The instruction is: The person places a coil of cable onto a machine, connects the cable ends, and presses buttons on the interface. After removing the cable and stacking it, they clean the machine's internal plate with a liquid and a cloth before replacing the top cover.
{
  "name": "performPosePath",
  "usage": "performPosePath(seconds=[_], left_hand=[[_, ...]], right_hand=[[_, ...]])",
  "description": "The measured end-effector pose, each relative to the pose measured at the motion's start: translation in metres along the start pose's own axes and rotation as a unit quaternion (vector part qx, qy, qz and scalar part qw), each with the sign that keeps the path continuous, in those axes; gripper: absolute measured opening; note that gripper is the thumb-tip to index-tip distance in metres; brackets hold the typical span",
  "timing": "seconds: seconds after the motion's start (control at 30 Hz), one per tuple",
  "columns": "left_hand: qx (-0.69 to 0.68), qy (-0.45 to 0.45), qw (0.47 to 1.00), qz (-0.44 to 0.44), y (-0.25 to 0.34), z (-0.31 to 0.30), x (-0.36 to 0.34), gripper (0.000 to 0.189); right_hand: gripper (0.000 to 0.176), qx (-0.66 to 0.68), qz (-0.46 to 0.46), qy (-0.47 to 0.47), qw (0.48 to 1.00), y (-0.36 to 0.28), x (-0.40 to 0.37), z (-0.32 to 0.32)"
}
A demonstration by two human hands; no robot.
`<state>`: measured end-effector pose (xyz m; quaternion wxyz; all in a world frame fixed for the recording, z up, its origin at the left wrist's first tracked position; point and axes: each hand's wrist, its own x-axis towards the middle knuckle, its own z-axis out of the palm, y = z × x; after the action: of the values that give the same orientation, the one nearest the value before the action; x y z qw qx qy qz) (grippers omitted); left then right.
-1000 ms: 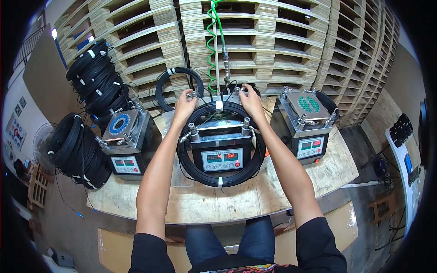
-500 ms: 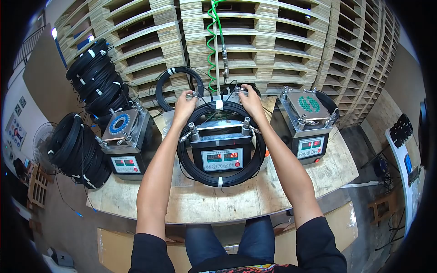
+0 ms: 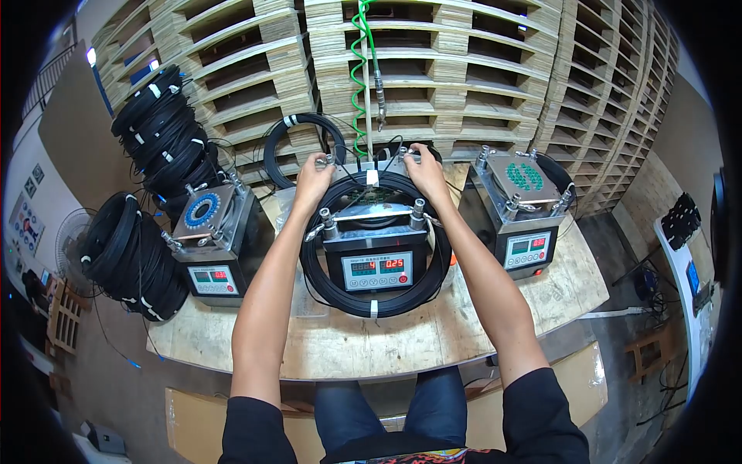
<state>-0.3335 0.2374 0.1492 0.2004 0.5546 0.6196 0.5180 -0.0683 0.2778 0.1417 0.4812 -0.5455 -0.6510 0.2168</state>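
Observation:
The middle polishing machine [image 3: 376,238] stands on the workbench in front of me, its red digits lit. A large coil of black cable [image 3: 374,306], tied with white bands, hangs round it and rings its front panel [image 3: 377,271]. At the far left corner, my left hand [image 3: 315,179] is closed on a metal corner post [image 3: 330,160]. Across from it, my right hand [image 3: 425,172] is closed on the far right corner post [image 3: 404,153]. Its fingertips are partly hidden. Between the near metal posts runs a bar [image 3: 376,213]; the coil covers part of the machine's top.
Similar machines stand to the left [image 3: 210,240] and right [image 3: 522,209], with blue and green rings of parts on their plates. Black cable coils [image 3: 135,255] are piled at left. A green air hose [image 3: 358,77] hangs before wooden pallets [image 3: 433,69]. The workbench [image 3: 402,340] has a curved near edge.
Both hands stay at the far corner posts, shifting only slightly. The hanging air hose's end has swung a little to the left and down.

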Motion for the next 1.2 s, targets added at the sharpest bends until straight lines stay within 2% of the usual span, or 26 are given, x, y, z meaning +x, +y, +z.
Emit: performPosePath(seconds=[0.3, 0.53, 0.7, 0.93, 1.0, 1.13, 1.2], left_hand=[[0.003, 0.006, 1.000, 0.002, -0.004, 0.001, 0.002, 0.049], [-0.030, -0.015, 0.999, -0.004, 0.003, -0.001, -0.003, 0.049], [0.004, -0.005, 1.000, -0.002, 0.000, -0.001, -0.001, 0.047], [-0.003, -0.001, 1.000, -0.002, 0.000, -0.001, -0.002, 0.047], [-0.007, -0.003, 1.000, -0.003, -0.001, 0.000, -0.001, 0.048], [-0.008, -0.006, 1.000, -0.005, -0.002, 0.000, 0.000, 0.049], [-0.005, -0.009, 1.000, -0.005, -0.002, 0.000, 0.001, 0.049]], right_hand=[[0.049, 0.072, -0.028, -0.017, 0.997, 0.011, 0.006, 0.004], [0.049, 0.046, -0.012, -0.013, 0.999, 0.002, 0.001, -0.001], [0.051, -0.001, -0.008, 0.001, 1.000, 0.003, 0.003, 0.002], [0.050, 0.033, -0.038, -0.007, 0.999, 0.006, 0.004, 0.002], [0.049, 0.059, -0.007, -0.029, 0.998, 0.006, 0.005, 0.000], [0.050, 0.046, -0.029, -0.006, 0.999, 0.005, 0.004, 0.001], [0.051, 0.042, -0.006, -0.021, 0.999, 0.005, 0.004, 0.000]])
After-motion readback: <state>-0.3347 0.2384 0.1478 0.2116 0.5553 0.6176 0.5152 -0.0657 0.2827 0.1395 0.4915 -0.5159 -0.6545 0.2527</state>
